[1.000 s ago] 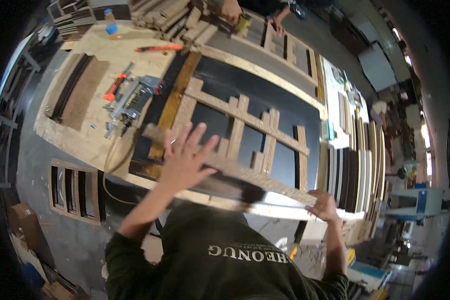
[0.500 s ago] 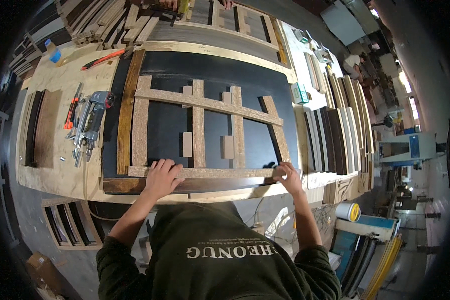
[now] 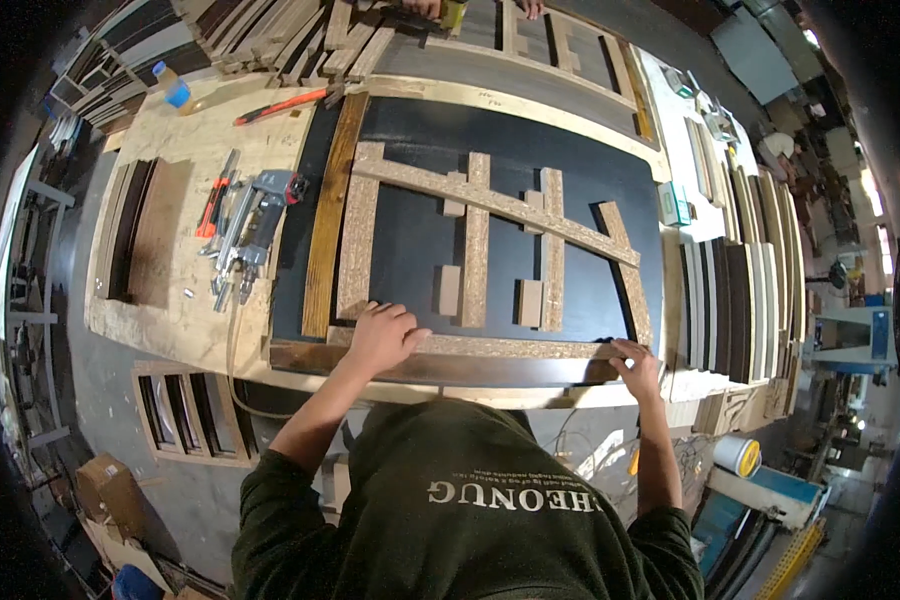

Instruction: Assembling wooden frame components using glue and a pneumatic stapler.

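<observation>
Along the near side of a black panel (image 3: 410, 255), my left hand (image 3: 383, 338) curls over the left part of a speckled particleboard strip (image 3: 520, 347). At the strip's right end, my right hand (image 3: 638, 370) holds it between thumb and fingers. A long crosspiece (image 3: 510, 208) lies slanted over several upright strips, among them the left upright (image 3: 358, 235) and a tilted right upright (image 3: 628, 285). Small blocks (image 3: 450, 290) sit beside the middle uprights. A dark wooden rail (image 3: 450, 369) runs below the near strip, and a brown wooden bar (image 3: 332, 220) borders the left side.
To the left lie a nail gun (image 3: 265, 225), a red-handled tool (image 3: 213, 208), a hammer (image 3: 290, 103) and a bottle (image 3: 172, 88). Stacked boards (image 3: 740, 300) stand at the right. Across the table, another person's hands work at a similar frame (image 3: 530, 65). An air hose (image 3: 234, 370) hangs over the near edge.
The view has swung, so the whole scene sits farther right in the picture. Both my hands stay on the near strip, and the pieces keep much the same layout.
</observation>
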{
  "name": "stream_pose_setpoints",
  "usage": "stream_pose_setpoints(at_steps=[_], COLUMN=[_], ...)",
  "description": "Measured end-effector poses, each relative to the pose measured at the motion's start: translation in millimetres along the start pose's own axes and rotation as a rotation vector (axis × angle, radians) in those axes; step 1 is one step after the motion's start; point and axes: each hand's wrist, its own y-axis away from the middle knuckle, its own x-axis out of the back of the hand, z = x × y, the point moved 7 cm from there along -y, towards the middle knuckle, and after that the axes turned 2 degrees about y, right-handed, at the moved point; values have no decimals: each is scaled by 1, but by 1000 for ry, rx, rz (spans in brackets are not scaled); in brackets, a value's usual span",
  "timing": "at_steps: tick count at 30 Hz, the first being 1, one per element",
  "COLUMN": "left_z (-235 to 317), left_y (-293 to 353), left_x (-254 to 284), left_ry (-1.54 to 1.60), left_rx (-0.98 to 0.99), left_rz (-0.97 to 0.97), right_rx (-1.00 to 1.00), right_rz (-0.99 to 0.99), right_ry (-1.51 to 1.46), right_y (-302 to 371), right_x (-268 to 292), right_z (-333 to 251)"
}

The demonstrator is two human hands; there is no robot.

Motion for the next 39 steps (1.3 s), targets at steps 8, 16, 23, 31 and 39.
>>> stream_pose_setpoints(at_steps=[8,16,23,31,39], left_z=[13,-15,-79,-70,-40], left_y=[-190,-281,-371,-304,-298], left_x=[43,25,4,12,-11], left_ry=[-74,-19,-340,-67,-48], left_rx=[-180,-248,-66,54,41], left_rz=[221,28,94,382,279], right_rx=[-16,-130,-123,-212,-132], right_rz=[80,145,124,37,-12], right_ry=[61,28,57,-61,63], right_y=[-4,5,9,-1,-5], right_x=[-8,-14,-18,-21,-28], right_z=[-12,-6,2,16,27])
